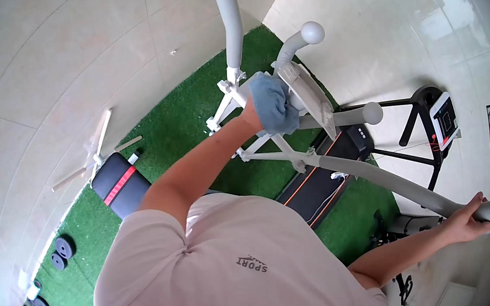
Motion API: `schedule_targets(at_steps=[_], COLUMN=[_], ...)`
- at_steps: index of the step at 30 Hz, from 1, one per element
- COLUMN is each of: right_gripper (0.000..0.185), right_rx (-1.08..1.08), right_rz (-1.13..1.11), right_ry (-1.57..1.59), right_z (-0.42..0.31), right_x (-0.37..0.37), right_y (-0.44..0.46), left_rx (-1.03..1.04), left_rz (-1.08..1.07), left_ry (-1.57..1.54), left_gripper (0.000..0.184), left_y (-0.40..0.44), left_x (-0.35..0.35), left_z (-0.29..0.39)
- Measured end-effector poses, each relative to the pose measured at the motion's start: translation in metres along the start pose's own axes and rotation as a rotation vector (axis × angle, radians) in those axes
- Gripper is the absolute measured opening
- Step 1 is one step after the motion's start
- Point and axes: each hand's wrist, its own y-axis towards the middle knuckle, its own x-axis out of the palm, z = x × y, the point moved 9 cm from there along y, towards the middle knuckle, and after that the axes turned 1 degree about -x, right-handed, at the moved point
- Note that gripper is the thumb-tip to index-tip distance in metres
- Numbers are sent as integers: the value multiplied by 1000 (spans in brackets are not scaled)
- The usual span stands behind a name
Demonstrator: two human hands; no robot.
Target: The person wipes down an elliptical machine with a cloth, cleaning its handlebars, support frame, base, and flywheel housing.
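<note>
Left hand (250, 115): reaches into the cloth; the fingers are hidden by its folds, so we cannot tell how tightly they close.
Cloth (275, 106): blue-grey, bunched about the left hand, next to the back of the panel; we cannot make out exactly where it touches.
Right hand (466, 222): wrapped round the bar, close to its capped end.
Bar (384, 180): long, grey, slanting from mid-view to the lower right.
Second bar (229, 18): rises out of view at the top, apart from both hands.
Panel (312, 96): pale, seen nearly edge-on, between two short handles with round ends, the upper handle (290, 48) and the lower handle (348, 117).
Turf (174, 132): green, under the pale frame that we are working at.
Treadmill (357, 143): dark, orange lines along its deck, beyond the bar.
Pad (120, 184): black with a red band, left of our left arm.
Plates (65, 247): two dark discs near the turf's left edge.
Shirt (226, 277): pale, printed "SPORT".
</note>
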Motion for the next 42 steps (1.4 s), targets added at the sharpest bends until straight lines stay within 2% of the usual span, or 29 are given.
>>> schedule_targets(at_steps=[3,6,8,9,11,14,22,23,25,26,28,29,30,32,33,34,36,37,38,39,40,42], right_gripper=[51,51,54,54,54,53,44,44,47,49,49,49,49,50,50,50,51,52,53,52,52,53], right_rx=[33,35,-6,-9,3,1,-37,-24,6,21,32,28,38,13,18,39,65,77,89,110,111,98], right_rz=[24,55,82,76,83,84,77,67,65,57,65,56,58,106,111,121,126,109,93,96,98,112], right_ry=[-78,-119,-39,-44,-75,-110,32,57,104,153,129,118,120,154,167,178,202,218,230,251,251,249], right_z=[-10,-2,12,10,6,7,-14,-17,-16,-16,-17,-15,-10,-7,-7,-6,-8,-11,-14,-18,-15,-11], right_x=[-1,0,-3,-3,-4,-3,0,1,2,1,0,-2,-3,-3,-1,-2,-2,-2,-2,-2,-3,-4], right_y=[-1,2,4,4,3,4,-4,-5,-8,-9,-10,-9,-10,-11,-11,-12,-13,-13,-13,-14,-14,-13], left_rx=[-21,-28,109,-339,66,57,-323,-319,-723,-716,-566,-744,-739,-728,-856,-848,-857,-861,-1058,-1146,-1144,-1246], left_rz=[-52,-37,170,-212,-16,-20,34,26,-82,-96,418,614,611,848,756,767,-302,-292,22,374,372,538], left_ry=[4,3,233,84,213,132,25,32,-237,-226,-557,-986,-976,-1326,-1051,-1045,0,5,-755,-1527,-1525,-1519], left_gripper=[23,19,19,31,30,30,29,29,25,25,19,11,11,6,3,3,5,5,6,7,7,17], left_y=[-5,-3,-8,-42,-74,-73,-27,-27,-38,-35,-18,-28,-24,-29,-35,-40,-41,-53,-74,-82,-85,-99], left_x=[16,25,20,100,120,116,16,13,26,33,0,14,16,22,17,10,37,40,53,66,62,36], left_z=[-39,-42,-1,-60,6,49,69,68,30,24,26,16,26,34,40,56,98,100,94,98,96,79])
